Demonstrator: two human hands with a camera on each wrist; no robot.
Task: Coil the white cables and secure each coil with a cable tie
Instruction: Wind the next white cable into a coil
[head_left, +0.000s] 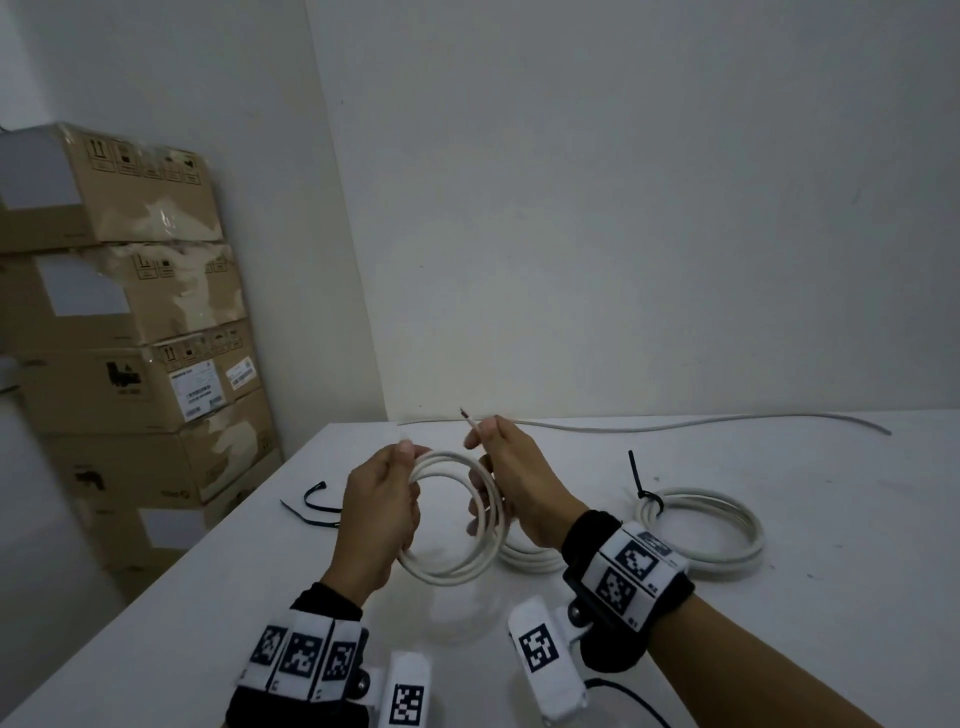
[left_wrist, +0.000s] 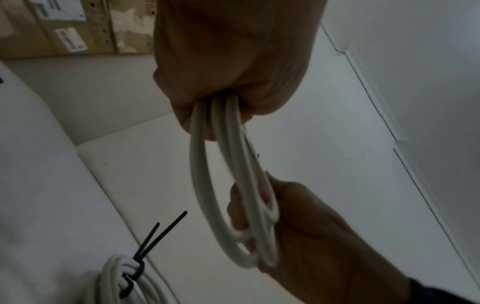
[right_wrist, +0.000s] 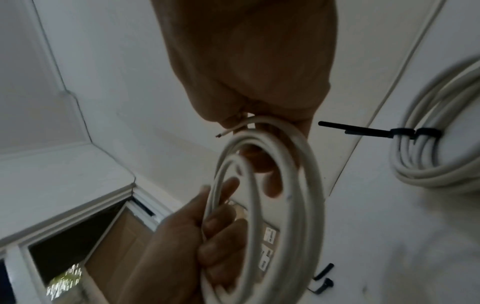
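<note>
Both hands grip the finished white coil (head_left: 452, 519), right hand (head_left: 514, 483) pinching its end; next, a loose tie (head_left: 311, 504) at nine o'clock.

White cable coil (head_left: 457, 514) held upright above the table (head_left: 779, 623).
Tied coil (head_left: 711, 530) lies flat rightward; loose ties (head_left: 311, 506) near the left edge.

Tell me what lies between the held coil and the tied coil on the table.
In the head view, the right hand and wrist sit between the held coil and the tied coil.
</note>
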